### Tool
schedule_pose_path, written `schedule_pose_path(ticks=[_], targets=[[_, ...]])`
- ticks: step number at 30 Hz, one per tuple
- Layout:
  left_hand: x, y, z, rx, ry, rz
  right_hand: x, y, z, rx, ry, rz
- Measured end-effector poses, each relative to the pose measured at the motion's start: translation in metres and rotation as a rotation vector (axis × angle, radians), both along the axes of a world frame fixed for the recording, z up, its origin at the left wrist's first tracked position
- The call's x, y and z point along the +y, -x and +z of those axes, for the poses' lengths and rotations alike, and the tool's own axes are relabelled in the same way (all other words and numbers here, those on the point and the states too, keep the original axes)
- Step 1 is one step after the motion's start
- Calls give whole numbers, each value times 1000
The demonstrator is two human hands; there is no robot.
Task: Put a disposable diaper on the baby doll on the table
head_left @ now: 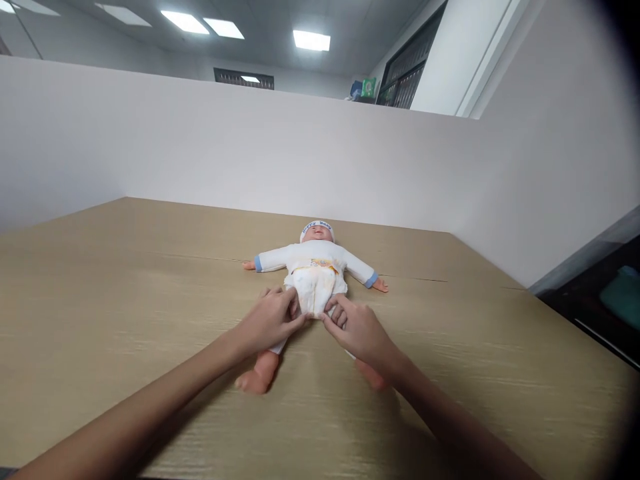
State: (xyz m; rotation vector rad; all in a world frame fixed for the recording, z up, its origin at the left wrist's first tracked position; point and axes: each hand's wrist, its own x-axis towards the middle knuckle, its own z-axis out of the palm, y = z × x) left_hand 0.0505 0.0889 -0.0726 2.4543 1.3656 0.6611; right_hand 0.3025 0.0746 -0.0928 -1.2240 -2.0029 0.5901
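A baby doll [319,250] lies on its back, head away from me, arms spread and legs apart. It wears a white top with blue cuffs and a white headband with blue lettering. Around its hips is a white diaper [314,288] with an orange-yellow print at the waist. My left hand [274,312] is closed at the diaper's left leg edge, thumb and fingers pinching it. On the other side, my right hand [354,325] pinches the right leg edge, its fingers curled. Both hands partly cover the doll's thighs; its bare feet show below them.
The wooden table [175,300] has thin seams across its far part. A white wall [240,153] rises behind it. At the right edge stands a dark object [590,300], partly cut off, with something teal in it.
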Motion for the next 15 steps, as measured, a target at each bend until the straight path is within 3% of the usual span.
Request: schedule_pose_path(ticks=[5,15], targets=[[1,-9,-8,-82,30,106,-6,6,-6,-17,-60,-78],[-1,-6,-10,-232,36,14,-19,5,-7,-99,-117,-33]])
